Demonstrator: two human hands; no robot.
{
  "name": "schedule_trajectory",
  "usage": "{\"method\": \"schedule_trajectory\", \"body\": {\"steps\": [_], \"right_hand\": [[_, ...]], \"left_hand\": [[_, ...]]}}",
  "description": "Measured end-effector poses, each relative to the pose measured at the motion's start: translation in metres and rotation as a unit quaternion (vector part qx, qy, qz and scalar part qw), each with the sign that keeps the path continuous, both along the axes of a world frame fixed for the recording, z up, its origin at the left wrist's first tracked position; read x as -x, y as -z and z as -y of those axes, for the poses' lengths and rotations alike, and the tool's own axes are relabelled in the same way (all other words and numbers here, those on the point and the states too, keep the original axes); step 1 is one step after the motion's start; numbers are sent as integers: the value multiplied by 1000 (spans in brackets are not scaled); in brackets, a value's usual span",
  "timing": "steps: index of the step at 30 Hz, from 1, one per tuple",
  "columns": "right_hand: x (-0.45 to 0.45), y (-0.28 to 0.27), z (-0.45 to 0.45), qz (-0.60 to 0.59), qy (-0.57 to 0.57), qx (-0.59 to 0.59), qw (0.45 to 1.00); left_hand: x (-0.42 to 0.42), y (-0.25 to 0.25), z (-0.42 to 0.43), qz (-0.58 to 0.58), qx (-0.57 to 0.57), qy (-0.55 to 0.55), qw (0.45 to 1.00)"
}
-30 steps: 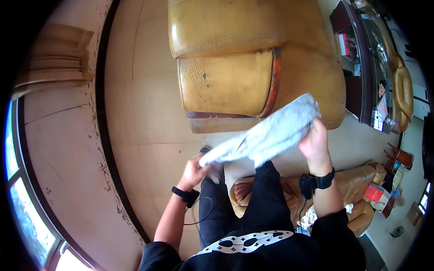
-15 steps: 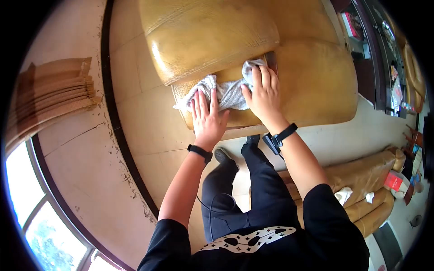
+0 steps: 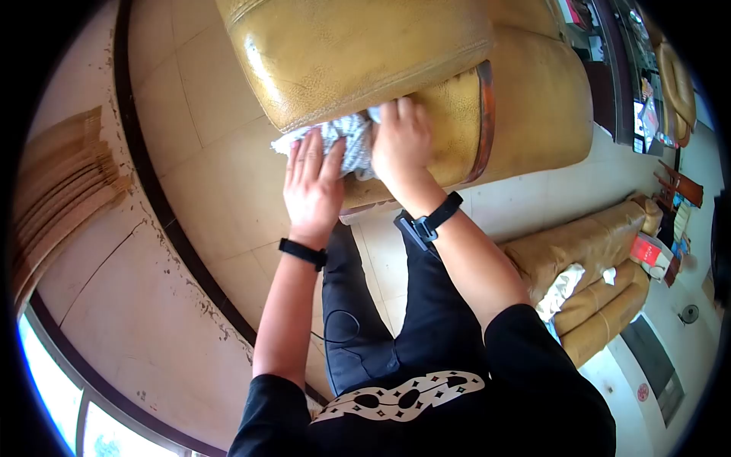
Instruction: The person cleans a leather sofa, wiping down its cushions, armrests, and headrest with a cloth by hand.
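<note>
A grey-white patterned cloth (image 3: 355, 145) lies bunched on the side of a tan leather sofa (image 3: 365, 61), just below its padded overhang. My left hand (image 3: 314, 183) rests flat on the cloth, its fingers stretched out. Close beside it, my right hand (image 3: 403, 148) has its fingers curled over the cloth's right end, slightly blurred by motion. To the right of that hand, a curved wooden trim strip (image 3: 484, 122) runs along the sofa's leather.
A second tan sofa (image 3: 579, 236) stands at the lower right, with white crumpled cloth (image 3: 562, 291) and a red-and-white box (image 3: 651, 250) on it. A dark cabinet (image 3: 609, 76) is at the upper right. At left, brown curtain (image 3: 68, 183) hangs near a peeling wall.
Both hands have moved left, the right one farther, bringing them closer together. The cloth is more bunched, and the wooden trim is now uncovered. The camera view has shifted.
</note>
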State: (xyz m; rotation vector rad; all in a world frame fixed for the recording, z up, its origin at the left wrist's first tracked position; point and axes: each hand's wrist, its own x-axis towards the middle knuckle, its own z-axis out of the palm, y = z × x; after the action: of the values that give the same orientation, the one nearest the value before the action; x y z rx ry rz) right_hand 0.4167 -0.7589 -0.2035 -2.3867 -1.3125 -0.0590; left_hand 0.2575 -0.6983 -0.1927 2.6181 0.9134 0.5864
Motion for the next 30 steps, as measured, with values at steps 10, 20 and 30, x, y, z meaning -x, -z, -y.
{"method": "schedule_trajectory", "body": {"steps": [10,20,30], "right_hand": [[23,-4,-9,-25,-175,-23,984],[-119,-11,69,107,-73,-5,992],[-26,7,24,12,16,-8,1000]], "left_hand": [[14,-7,28,42,154,-160,974],[-147,12,81,56,52,-59,995],[-45,-8,13,1,28,11,1000]]}}
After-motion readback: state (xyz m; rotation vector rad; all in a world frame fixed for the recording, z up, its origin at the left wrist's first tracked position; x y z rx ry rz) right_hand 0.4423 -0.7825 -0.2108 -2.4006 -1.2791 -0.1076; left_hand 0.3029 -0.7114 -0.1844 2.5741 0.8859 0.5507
